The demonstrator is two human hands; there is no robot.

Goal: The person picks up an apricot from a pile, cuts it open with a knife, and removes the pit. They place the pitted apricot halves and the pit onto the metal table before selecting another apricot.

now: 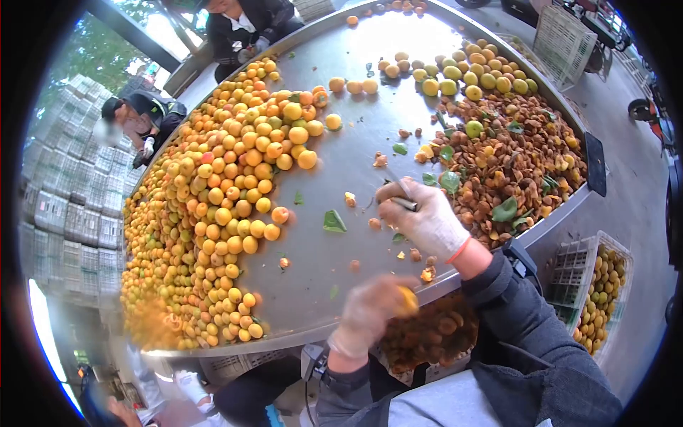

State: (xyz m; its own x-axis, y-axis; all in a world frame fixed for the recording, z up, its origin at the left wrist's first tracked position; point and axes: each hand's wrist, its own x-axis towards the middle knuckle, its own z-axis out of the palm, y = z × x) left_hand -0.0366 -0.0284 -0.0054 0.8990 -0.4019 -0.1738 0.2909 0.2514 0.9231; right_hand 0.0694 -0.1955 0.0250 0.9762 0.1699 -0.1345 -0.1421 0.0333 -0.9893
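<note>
My right hand [425, 219], in a pale glove with an orange band at the wrist, is closed around a small dark-handled tool [404, 203] above the metal table [313, 267]. Blurred by motion, my left hand [366, 313] is gloved too and holds a yellow-orange fruit [408, 302] at the table's near edge. Below it, a container of brown pieces [432, 334] shows between my arms. A heap of orange-yellow fruit [242, 164] covers the table's left side. Brown pits and scraps [498, 167] are piled at the right, with green leaves among them.
Yellow-green fruit [491, 71] lies at the table's far right. A crate of fruit [600, 292] stands on the floor at the right. Two people [249, 28] work along the far left side; another person's gloved hand [191, 386] shows at the lower left. Stacked crates [75, 206] stand behind.
</note>
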